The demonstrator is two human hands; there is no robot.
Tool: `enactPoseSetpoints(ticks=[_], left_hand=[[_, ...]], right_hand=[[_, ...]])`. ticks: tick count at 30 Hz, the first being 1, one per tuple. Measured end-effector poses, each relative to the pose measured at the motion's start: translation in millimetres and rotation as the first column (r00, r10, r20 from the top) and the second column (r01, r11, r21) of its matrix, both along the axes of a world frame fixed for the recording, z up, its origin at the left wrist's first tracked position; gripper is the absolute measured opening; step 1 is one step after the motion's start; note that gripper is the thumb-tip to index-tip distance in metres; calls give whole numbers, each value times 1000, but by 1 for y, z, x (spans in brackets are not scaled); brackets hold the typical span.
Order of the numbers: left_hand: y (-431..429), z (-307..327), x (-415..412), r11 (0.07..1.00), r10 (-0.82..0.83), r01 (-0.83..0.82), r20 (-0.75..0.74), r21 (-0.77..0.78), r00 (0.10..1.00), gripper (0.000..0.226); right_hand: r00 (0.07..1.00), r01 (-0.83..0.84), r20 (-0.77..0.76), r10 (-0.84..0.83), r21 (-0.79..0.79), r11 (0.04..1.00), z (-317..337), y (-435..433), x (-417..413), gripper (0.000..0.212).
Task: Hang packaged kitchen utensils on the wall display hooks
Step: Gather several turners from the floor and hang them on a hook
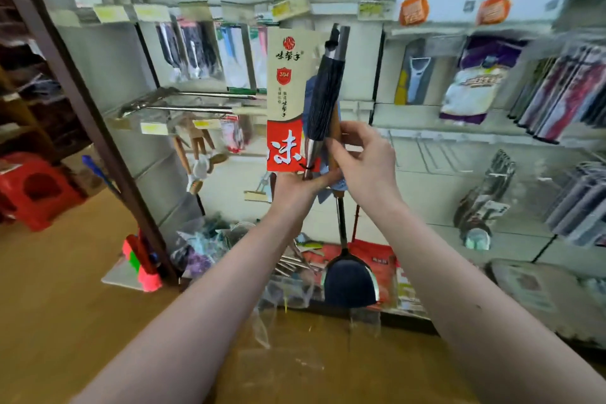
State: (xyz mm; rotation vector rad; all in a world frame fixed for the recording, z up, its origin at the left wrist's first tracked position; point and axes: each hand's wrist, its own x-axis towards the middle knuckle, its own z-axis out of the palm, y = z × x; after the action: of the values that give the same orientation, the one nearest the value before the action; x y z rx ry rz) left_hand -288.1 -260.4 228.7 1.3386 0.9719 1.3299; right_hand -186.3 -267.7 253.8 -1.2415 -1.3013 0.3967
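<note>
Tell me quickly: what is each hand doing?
Left hand: holds the carded utensil at its lower end.
Right hand: grips the spatula by its handle.

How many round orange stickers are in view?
2: the left sticker at upper right, the right sticker just beside it, same height. Others may be hidden.

I can't read the blurred yellow price tags (pixel 151 11). The left hand (pixel 295 188) is partly hidden by the cream-and-red cardboard utensil pack (pixel 283 92); the right hand (pixel 364 161) covers part of the wooden-handled black spatula (pixel 351 285).
</note>
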Motion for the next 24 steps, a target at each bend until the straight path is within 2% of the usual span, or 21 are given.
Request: enactPoseSetpoints(ticks=[4,6,10,15,20,24], left_hand=[[-12,-1,66,999,39,-40,-15,-36,999,31],[-10,-10,88,996,32,-37,-58,-85,998,26],[1,-17,123,980,-1,-30,-155,-198,988,30],[19,-21,168,975,-58,55,-10,-214,998,14],[51,-25,207,956,-176,174,10,-235,984,21],[87,-24,241,938,-254,256,42,-233,966,23]], right_hand=[[996,-28,-88,24,-41,999,-7,-11,71,16],[994,-19,-109,14,-49,999,-11,-15,103,16],[987,37,-152,-45,-51,998,-20,-19,153,16],[980,91,-170,-101,-62,994,-29,-13,195,29],[971,211,-98,-219,-90,973,-42,5,231,37],[956,263,-105,-274,-113,958,-43,31,256,39]])
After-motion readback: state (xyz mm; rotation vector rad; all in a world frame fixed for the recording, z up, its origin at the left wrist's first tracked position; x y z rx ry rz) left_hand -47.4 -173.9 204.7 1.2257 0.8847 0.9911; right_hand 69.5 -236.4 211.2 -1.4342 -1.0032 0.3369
